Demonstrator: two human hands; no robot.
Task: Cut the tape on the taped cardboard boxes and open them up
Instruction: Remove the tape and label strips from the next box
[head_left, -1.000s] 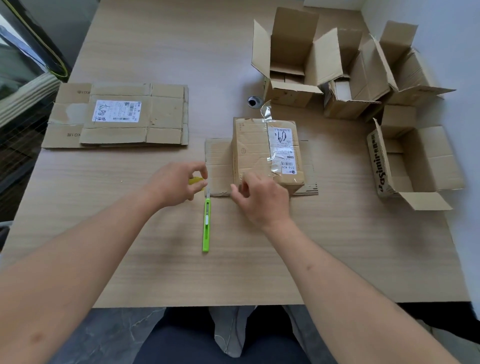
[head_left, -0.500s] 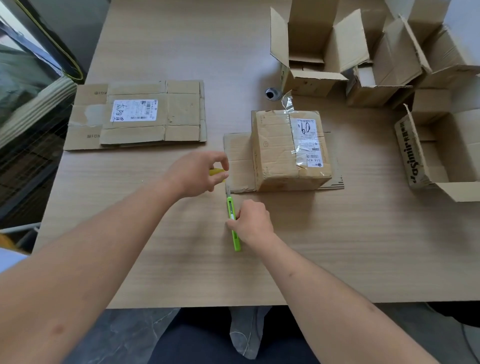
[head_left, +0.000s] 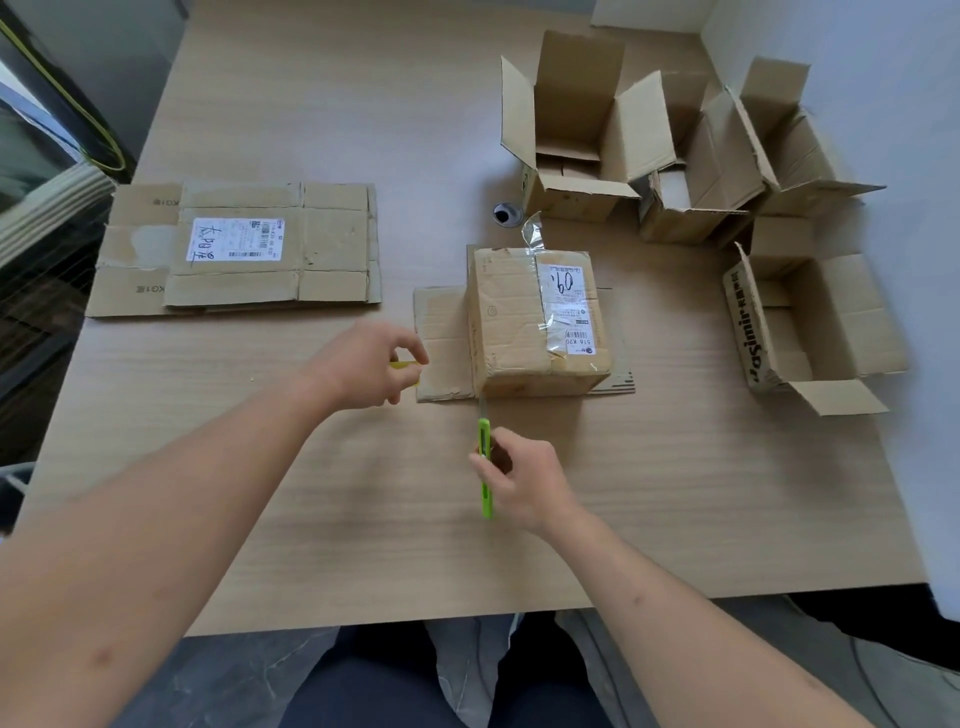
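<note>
Head view: the box (head_left: 537, 317), still taped, sits on a flat cardboard sheet (head_left: 441, 338) on the bench (head_left: 311, 493). Clear tape runs over its top and label, with a loose curl standing up at its far edge. Just near of the box, on the bench, lies the green knife (head_left: 485, 467), blade end pointing at the box's near face. The right hand (head_left: 524, 483) has its fingers curled round the knife's middle, apparently taking it up. The left hand (head_left: 371, 364), just left of the box over the sheet's edge, pinches a small yellow piece (head_left: 402, 365); what it is I cannot tell. The two hands are apart.

The step in hand looks like picking up the knife to slit the tape. To do it well, I would settle the grip further back on the handle so the thumb can reach the slider, and expose only a short blade. The left hand should drop the yellow piece and steady the box from its left side, away from the cutting line. Cut shallow along the top seam, drawing toward the near edge, then the side seams.

Right of and beyond the box stand four opened boxes (head_left: 576, 130); well to its left lies a flattened box (head_left: 239, 249).
</note>
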